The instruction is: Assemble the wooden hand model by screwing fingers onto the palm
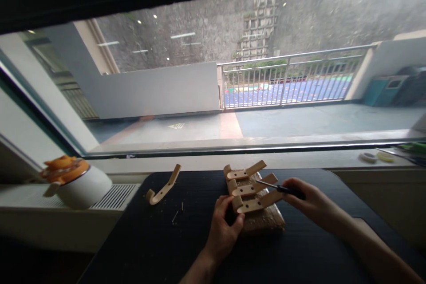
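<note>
Three pale wooden hooks, a far one (240, 174), a middle one (246, 190) and a near one (253, 205), lie side by side across a brown, shiny-wrapped block (266, 224). My left hand (226, 222) is closed around the curled end of the near hook, with thumb and fingers at the block's left side. In my right hand (304, 195) is a screwdriver (294, 191) with a dark handle. Its thin shaft points left over the middle hook; whether the tip touches a screw cannot be made out.
Another wooden hook (163, 192) lies at the left of the dark table (179, 253), near two small screws (175, 216). A white pot (86, 186) with an orange top stands on the ledge at left. Tape rolls (385, 156) sit on the right sill beneath the window.
</note>
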### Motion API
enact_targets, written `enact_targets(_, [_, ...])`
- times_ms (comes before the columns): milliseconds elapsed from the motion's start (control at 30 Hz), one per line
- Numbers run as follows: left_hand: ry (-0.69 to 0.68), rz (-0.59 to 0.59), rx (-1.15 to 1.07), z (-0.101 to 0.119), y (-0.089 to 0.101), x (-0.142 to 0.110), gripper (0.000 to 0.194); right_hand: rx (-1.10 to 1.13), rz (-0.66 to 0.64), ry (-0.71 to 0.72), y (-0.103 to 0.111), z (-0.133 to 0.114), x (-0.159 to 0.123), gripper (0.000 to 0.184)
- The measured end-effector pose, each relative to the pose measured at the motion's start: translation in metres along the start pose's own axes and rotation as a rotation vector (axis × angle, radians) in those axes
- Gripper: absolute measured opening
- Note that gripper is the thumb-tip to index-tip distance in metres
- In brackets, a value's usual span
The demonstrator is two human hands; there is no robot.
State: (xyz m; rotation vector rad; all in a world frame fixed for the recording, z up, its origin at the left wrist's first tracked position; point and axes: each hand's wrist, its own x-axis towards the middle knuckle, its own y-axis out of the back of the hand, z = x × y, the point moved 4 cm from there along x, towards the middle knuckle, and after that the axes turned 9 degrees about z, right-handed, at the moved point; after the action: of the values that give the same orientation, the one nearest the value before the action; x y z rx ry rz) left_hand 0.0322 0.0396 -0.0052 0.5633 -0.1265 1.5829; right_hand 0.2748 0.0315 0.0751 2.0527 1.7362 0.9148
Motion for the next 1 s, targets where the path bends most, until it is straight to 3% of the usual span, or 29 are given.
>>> enact_targets(67, [0.02,-0.006,0.011,-0.001,0.0,0.0,0.036,-0.033,0.225,-0.107,-0.002,0.02,-0.008,0.027])
enact_targets(133, [0.054,-0.02,0.029,-0.001,0.0,0.0,0.033,-0.036,0.336,-0.179,-0.007,0.029,-0.011,0.033])
enact_targets(200, [0.085,-0.058,0.047,-0.001,0.001,0.001,0.033,0.042,0.304,-0.194,-0.016,0.029,-0.011,0.038])
enact_targets(267, [0.1,-0.129,0.056,0.001,0.001,0.001,0.044,0.14,0.273,-0.192,-0.022,0.027,-0.01,0.038])
enact_targets(400, [0.106,-0.21,0.09,0.003,0.001,0.001,0.069,0.243,0.343,-0.199,-0.028,0.029,-0.013,0.035])
enact_targets(700, [0.083,-0.185,0.11,0.001,0.001,-0.001,0.067,0.195,0.412,-0.167,-0.037,0.024,-0.019,0.025])
enact_targets(1000, [0.061,-0.188,0.11,0.002,-0.001,-0.001,0.065,0.119,0.361,-0.121,-0.04,0.033,-0.019,0.022])
